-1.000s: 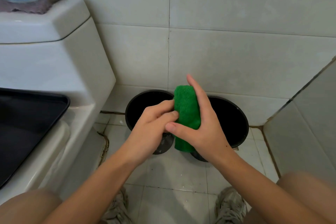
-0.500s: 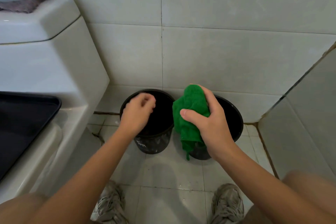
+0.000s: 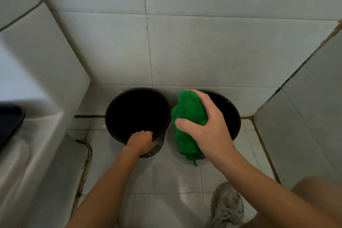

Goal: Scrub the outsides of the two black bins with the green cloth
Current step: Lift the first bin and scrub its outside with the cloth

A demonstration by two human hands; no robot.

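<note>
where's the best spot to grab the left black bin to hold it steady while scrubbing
Grip the near rim of the left bin, coming from above on the person's side. It stands upright and open-topped, so fingers hook over the thin lip, as the left hand does.

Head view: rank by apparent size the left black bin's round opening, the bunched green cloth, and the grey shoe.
1. Left black bin's round opening
2. Bunched green cloth; the grey shoe looks alike, is cropped and nearer the camera, so unranked.
</note>
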